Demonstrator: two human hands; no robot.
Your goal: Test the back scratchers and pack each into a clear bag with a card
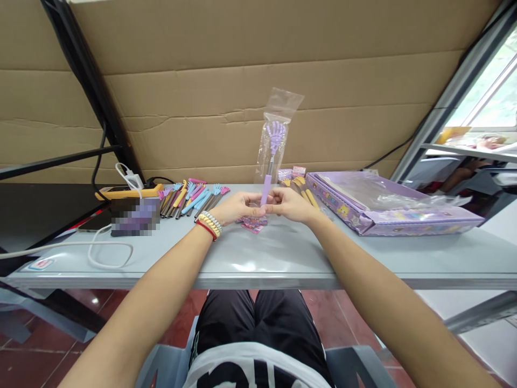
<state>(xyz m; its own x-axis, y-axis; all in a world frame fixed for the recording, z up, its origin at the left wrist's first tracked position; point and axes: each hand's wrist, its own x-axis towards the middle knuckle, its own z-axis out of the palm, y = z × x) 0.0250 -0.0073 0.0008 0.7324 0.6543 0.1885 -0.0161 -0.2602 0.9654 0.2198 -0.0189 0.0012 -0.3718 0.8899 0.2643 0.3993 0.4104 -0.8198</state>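
Observation:
A purple back scratcher (266,186) stands nearly upright inside a clear plastic bag (283,103), its hand-shaped end at the top. My left hand (242,209) and my right hand (288,205) meet at its lower end, fingers pinched around the handle and the bag's bottom. Beneath my hands lie several small pink printed cards (253,226). To the left is a pile of loose back scratchers (196,198) in blue, pink, yellow and purple. Behind my right hand lie a few yellow ones (302,188), beside small pink packets (298,171).
A purple printed box tray (420,222) with clear plastic bags in it sits at the right. On the left are a yellow power strip (151,191), a phone (95,222) and a white cable (109,264). Cardboard (202,97) walls the back of the grey table (274,264).

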